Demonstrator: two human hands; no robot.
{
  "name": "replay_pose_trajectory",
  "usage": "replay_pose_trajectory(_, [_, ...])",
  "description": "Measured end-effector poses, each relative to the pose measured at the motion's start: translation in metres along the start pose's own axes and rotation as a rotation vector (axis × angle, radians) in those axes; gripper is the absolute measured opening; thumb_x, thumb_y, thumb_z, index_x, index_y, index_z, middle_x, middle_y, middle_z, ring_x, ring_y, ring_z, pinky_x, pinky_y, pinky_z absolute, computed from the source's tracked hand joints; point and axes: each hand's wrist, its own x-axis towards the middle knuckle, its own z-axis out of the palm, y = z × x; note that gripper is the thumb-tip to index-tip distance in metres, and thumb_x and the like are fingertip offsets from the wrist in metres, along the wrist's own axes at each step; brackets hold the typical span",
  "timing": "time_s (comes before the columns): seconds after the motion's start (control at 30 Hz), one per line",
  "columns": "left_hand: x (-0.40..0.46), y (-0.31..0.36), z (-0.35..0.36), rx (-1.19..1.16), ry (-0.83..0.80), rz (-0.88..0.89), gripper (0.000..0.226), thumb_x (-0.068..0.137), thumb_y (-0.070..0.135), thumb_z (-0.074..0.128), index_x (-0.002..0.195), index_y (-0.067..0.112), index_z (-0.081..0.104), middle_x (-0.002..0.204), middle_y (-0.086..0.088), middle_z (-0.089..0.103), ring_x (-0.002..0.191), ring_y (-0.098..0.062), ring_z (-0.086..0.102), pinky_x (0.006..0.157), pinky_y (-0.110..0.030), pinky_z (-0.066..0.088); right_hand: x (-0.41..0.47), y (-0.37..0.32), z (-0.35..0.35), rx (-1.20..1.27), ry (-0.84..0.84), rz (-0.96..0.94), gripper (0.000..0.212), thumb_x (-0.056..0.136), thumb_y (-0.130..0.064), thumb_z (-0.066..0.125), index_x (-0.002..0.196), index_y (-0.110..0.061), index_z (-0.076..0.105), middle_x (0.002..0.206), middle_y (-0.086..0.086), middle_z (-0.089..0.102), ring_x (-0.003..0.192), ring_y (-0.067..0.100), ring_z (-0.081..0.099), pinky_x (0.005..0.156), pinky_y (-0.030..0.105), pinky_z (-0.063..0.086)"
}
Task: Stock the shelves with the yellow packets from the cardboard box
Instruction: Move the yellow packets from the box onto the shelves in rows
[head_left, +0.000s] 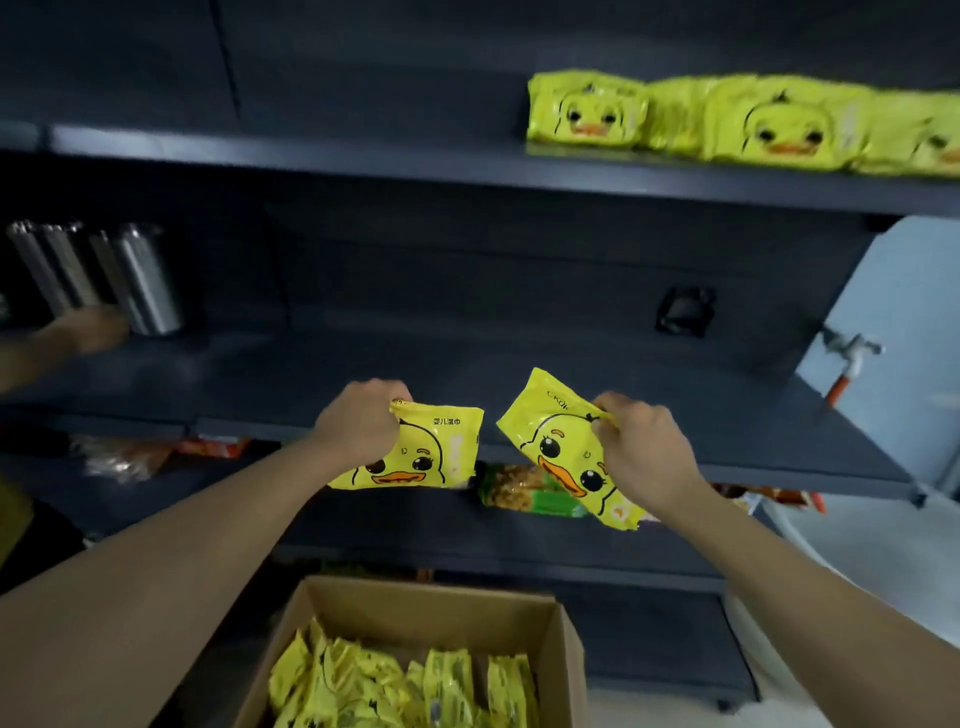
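My left hand (358, 421) grips the top corner of a yellow duck-face packet (421, 457), which hangs in front of the middle shelf's edge. My right hand (641, 447) pinches a second yellow packet (556, 441) by its edge, tilted, at about the same height. Below, an open cardboard box (561, 644) holds several more yellow packets (405, 686) standing on end. On the upper shelf (363, 161), at the right, several yellow packets (727, 122) stand in a row facing out.
Steel tumblers (130, 275) stand at the left of the middle shelf (467, 374), where another person's hand (88, 327) reaches. Snack bags (524, 488) lie on the lower shelf. A tap (852, 353) sticks out of the pale wall at the right.
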Motion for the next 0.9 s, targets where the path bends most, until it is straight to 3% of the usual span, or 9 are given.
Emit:
replay_pose_trajectory(0.17, [0.029, 0.042, -0.064, -0.031, 0.058, 0.092, 0.037, 0.087, -0.004, 0.037, 0.101, 0.019, 0.062, 0.083, -0.002, 0.062, 0.07, -0.022, 0.064, 0.058, -0.034, 0.051, 0.04, -0.027, -0.064, -0.024, 0.132, -0.054, 0.016, 0.093, -0.015, 0.047, 0.101, -0.016, 0.06, 0.089, 0.014, 0.063, 0.083, 0.037, 0.059, 0.068, 0.038, 0.048])
replay_pose_trajectory(0.3, [0.052, 0.075, -0.105, -0.033, 0.149, 0.185, 0.035, 0.086, -0.004, 0.038, 0.098, 0.02, 0.061, 0.087, -0.002, 0.063, 0.072, -0.021, 0.06, 0.062, -0.033, 0.049, 0.065, -0.042, -0.107, -0.045, 0.223, -0.071, 0.017, 0.09, -0.013, 0.046, 0.095, -0.017, 0.062, 0.079, 0.009, 0.061, 0.078, 0.037, 0.058, 0.067, 0.04, 0.05])
replay_pose_trajectory(0.4, [0.068, 0.096, -0.128, -0.02, 0.23, 0.236, 0.031, 0.087, -0.003, 0.04, 0.099, 0.019, 0.059, 0.089, 0.0, 0.06, 0.065, -0.018, 0.056, 0.057, -0.032, 0.044, 0.083, -0.047, -0.134, -0.054, 0.281, -0.072, 0.017, 0.09, -0.012, 0.046, 0.092, -0.016, 0.062, 0.083, 0.011, 0.063, 0.077, 0.036, 0.057, 0.068, 0.041, 0.05])
replay_pose_trajectory(0.5, [0.08, 0.114, -0.148, -0.023, 0.254, 0.27, 0.033, 0.088, -0.003, 0.039, 0.096, 0.022, 0.058, 0.088, 0.003, 0.057, 0.065, -0.016, 0.055, 0.057, -0.031, 0.044, 0.102, -0.05, -0.155, -0.05, 0.309, -0.078, 0.018, 0.092, -0.011, 0.046, 0.094, -0.015, 0.063, 0.083, 0.009, 0.061, 0.074, 0.032, 0.057, 0.065, 0.038, 0.049])
replay_pose_trajectory(0.63, [0.1, 0.136, -0.173, 0.01, 0.285, 0.322, 0.032, 0.088, -0.002, 0.04, 0.095, 0.026, 0.055, 0.091, 0.003, 0.059, 0.079, -0.019, 0.056, 0.066, -0.036, 0.048, 0.126, -0.054, -0.181, -0.056, 0.338, -0.098, 0.016, 0.093, -0.01, 0.049, 0.097, -0.01, 0.064, 0.078, 0.006, 0.058, 0.061, 0.021, 0.051, 0.057, 0.03, 0.041])
replay_pose_trajectory(0.8, [0.131, 0.156, -0.199, 0.008, 0.332, 0.332, 0.033, 0.087, -0.003, 0.04, 0.095, 0.024, 0.058, 0.08, 0.007, 0.056, 0.069, -0.017, 0.053, 0.061, -0.033, 0.045, 0.174, -0.053, -0.208, -0.104, 0.395, -0.128, 0.017, 0.094, -0.011, 0.049, 0.103, -0.006, 0.063, 0.085, 0.007, 0.056, 0.077, 0.027, 0.053, 0.064, 0.029, 0.039])
replay_pose_trajectory(0.9, [0.154, 0.163, -0.208, 0.024, 0.369, 0.306, 0.033, 0.086, -0.002, 0.04, 0.093, 0.025, 0.057, 0.081, 0.006, 0.056, 0.07, -0.02, 0.054, 0.065, -0.035, 0.049, 0.214, -0.048, -0.215, -0.123, 0.396, -0.163, 0.019, 0.094, -0.012, 0.05, 0.107, -0.009, 0.063, 0.094, 0.009, 0.061, 0.091, 0.032, 0.057, 0.073, 0.034, 0.048])
